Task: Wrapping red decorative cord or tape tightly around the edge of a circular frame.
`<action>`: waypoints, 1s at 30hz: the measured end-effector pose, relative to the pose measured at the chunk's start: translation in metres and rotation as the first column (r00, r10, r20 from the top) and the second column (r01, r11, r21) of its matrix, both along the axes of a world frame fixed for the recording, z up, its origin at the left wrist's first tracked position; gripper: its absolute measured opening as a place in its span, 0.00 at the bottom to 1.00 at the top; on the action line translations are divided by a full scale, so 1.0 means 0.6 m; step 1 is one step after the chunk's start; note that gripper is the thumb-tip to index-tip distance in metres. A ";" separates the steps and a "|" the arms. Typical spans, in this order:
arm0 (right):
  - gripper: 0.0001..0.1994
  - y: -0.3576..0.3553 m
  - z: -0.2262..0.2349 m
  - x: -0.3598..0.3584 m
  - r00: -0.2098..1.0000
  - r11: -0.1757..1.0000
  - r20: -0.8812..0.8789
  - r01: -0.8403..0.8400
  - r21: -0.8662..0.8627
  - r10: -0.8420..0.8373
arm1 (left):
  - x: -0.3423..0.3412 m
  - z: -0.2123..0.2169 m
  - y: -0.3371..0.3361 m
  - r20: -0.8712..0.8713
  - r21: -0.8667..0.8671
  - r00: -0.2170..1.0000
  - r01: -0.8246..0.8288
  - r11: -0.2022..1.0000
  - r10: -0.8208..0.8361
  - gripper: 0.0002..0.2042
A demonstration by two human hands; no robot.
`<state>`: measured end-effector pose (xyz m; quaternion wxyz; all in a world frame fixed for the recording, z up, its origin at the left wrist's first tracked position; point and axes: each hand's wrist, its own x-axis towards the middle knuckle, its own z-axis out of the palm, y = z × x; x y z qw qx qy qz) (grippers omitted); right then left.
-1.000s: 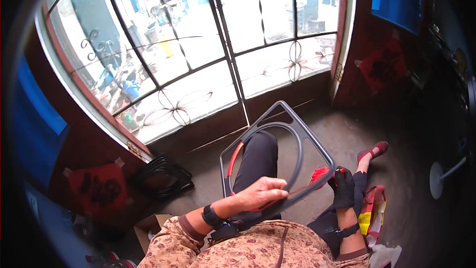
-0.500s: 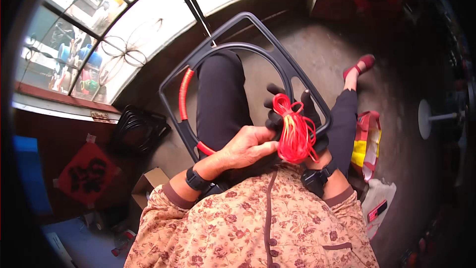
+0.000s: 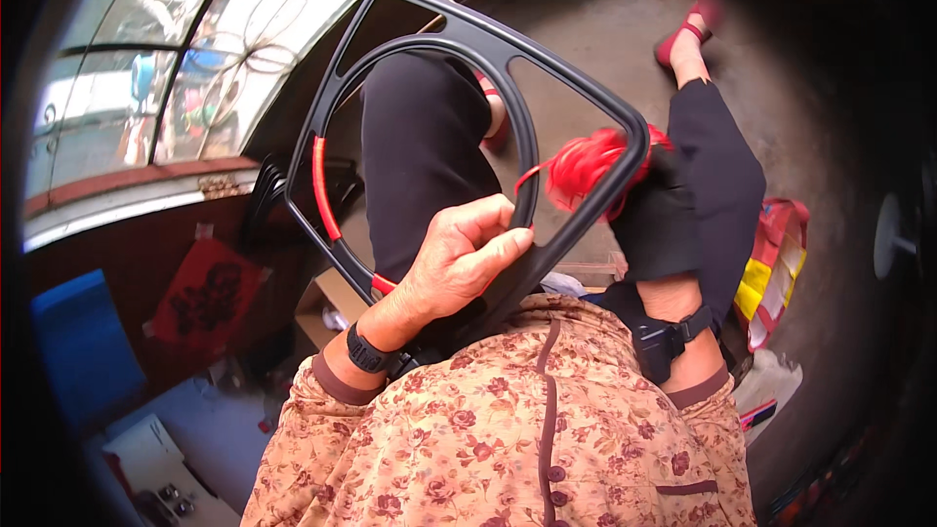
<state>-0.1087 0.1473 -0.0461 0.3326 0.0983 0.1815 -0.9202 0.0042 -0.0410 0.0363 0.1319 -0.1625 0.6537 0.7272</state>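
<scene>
A black plastic frame (image 3: 473, 31) with a round ring inside it lies tilted over my lap. Red cord winding (image 3: 323, 190) wraps part of the ring's left side, and more red shows near my left wrist. My left hand (image 3: 464, 259), bare, is closed on the ring's near right part, thumb on top. Beyond the frame's right bar, my right hand (image 3: 664, 215) wears a black glove and holds a loose bundle of red cord (image 3: 586, 168); its fingers are mostly hidden and blurred. A strand runs from the bundle to the ring.
An open cardboard box (image 3: 327, 307) stands left of my lap, near stacked black frames (image 3: 264, 200). A red and yellow bag (image 3: 771, 273) sits to the right, by a white round-topped object (image 3: 888, 234). A glazed window (image 3: 146, 88) with metal bars is at the upper left.
My right hand has carried the cord bundle up and right, away from my left hand, passing behind the frame's bar. My left hand now grips the ring. The frame has shifted slightly up and left.
</scene>
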 end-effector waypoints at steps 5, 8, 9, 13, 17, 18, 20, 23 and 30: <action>0.14 0.003 0.043 -0.028 0.991 0.995 0.093 0.093 0.038 -0.096 | 0.037 -0.008 -0.019 0.060 -0.135 0.975 -0.204 0.970 0.214 0.07; 0.15 0.006 0.054 0.006 0.922 0.880 0.264 -0.143 -0.452 0.285 | 0.053 0.011 -0.013 -0.002 -0.135 0.930 -0.365 0.921 0.368 0.07; 0.16 0.009 0.064 0.026 0.894 0.865 0.162 -0.336 -0.374 0.417 | 0.062 0.013 -0.017 -0.009 -0.140 0.924 -0.379 0.915 0.382 0.07; 0.19 0.027 0.069 0.077 0.774 0.775 0.047 -0.629 -0.062 0.632 | 0.094 0.004 -0.019 -0.039 -0.121 0.917 -0.398 0.909 0.397 0.06; 0.20 0.057 0.073 0.079 0.931 0.933 0.053 -0.360 -0.012 0.360 | 0.076 0.011 -0.006 0.084 0.169 0.885 -0.465 0.869 0.457 0.04; 0.20 0.063 0.077 0.080 0.940 0.940 0.038 -0.341 0.012 0.340 | 0.073 0.005 -0.007 0.072 0.194 0.896 -0.443 0.875 0.438 0.04; 0.20 0.075 0.082 0.085 0.973 0.976 0.081 -0.213 -0.034 0.215 | 0.071 -0.019 -0.008 0.026 0.249 0.926 -0.370 0.895 0.376 0.04; 0.18 0.085 0.082 0.101 0.989 0.998 0.139 -0.055 -0.026 0.058 | 0.065 -0.031 -0.013 0.031 0.367 0.945 -0.314 0.875 0.326 0.04; 0.17 0.103 0.055 0.103 0.994 0.993 -0.013 0.104 0.051 -0.104 | 0.053 -0.060 -0.033 -0.003 0.468 0.973 -0.202 0.860 0.230 0.07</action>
